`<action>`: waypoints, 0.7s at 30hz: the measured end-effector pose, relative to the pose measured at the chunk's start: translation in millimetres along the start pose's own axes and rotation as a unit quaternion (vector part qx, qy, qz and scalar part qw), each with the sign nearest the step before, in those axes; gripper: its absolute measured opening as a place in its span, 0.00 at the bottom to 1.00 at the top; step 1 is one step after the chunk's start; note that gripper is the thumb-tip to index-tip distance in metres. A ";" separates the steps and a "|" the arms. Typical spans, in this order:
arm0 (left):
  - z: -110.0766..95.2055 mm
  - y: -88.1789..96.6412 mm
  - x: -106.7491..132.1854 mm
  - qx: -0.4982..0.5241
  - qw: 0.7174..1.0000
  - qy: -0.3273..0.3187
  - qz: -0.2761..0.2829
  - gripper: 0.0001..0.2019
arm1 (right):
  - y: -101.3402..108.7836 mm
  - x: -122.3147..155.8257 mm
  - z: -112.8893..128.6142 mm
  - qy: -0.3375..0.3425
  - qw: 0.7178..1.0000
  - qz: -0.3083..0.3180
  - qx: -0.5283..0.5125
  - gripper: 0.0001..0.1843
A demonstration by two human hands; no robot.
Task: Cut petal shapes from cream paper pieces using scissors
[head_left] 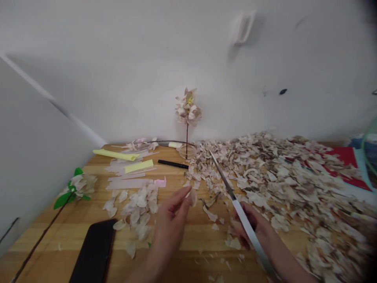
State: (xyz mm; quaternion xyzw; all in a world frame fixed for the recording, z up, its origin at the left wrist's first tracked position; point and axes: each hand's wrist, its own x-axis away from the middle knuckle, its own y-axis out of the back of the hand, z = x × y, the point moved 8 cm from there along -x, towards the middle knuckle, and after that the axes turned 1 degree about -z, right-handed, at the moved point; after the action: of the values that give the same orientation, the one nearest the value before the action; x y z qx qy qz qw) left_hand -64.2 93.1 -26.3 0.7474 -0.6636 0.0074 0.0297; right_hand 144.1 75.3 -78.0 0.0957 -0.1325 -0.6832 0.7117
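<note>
My left hand [173, 220] is closed in a pinch on a pale dried petal [193, 197], just above the wooden table [200, 224]. My right hand [256, 228] is wrapped round a long pointed metal tool [225, 181] with a silver handle; its exact kind is unclear. The tool's narrow tip points up and away, over the edge of a large heap of dry petals [273, 177]. Left of my left hand lies a smaller pile of cleaner, pale petals [141, 212]. A few loose petals and scraps are scattered between my hands.
A petal flower on a stem [188, 108] stands upright by the wall. Nearby lie a black pen [173, 164], yellow paper [139, 166] and pale strips [129, 183]. At left are a phone [94, 251] and a green-leaved flower [79, 186]. Red paper [350, 157] shows under the heap.
</note>
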 end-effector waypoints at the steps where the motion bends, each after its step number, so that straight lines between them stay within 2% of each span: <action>1: 3.4 -5.8 3.3 -0.004 1.000 -0.008 -0.001 0.12 | -4.2 0.4 -0.4 -0.015 0.999 -0.008 -0.036 0.10; 3: 10.2 -16.8 9.3 -0.008 1.000 -0.013 0.011 0.13 | -11.3 -0.2 5.2 -0.025 0.996 -0.030 -0.075 0.16; 6: 16.6 -26.2 15.1 0.000 1.000 -0.020 0.024 0.13 | -24.9 -4.9 20.6 -0.019 0.997 -0.031 -0.062 0.17; 10: 27.4 -31.2 17.2 0.036 0.998 0.030 0.036 0.14 | -33.6 -13.2 31.0 -0.024 0.997 -0.046 -0.065 0.16; 16: 33.7 -32.3 14.8 0.101 0.991 0.085 0.037 0.11 | -23.8 -20.5 32.0 -0.016 0.996 -0.076 -0.049 0.16; 21: 38.2 -36.0 12.6 0.139 0.983 0.112 0.052 0.14 | -17.3 -24.8 29.4 -0.010 0.996 -0.077 -0.038 0.15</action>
State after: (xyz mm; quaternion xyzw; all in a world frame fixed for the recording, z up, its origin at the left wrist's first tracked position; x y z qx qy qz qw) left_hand -28.0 82.7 -65.1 0.7032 -0.6865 0.1848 -0.0002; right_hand 117.5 100.5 -57.1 0.0716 -0.1054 -0.7415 0.6587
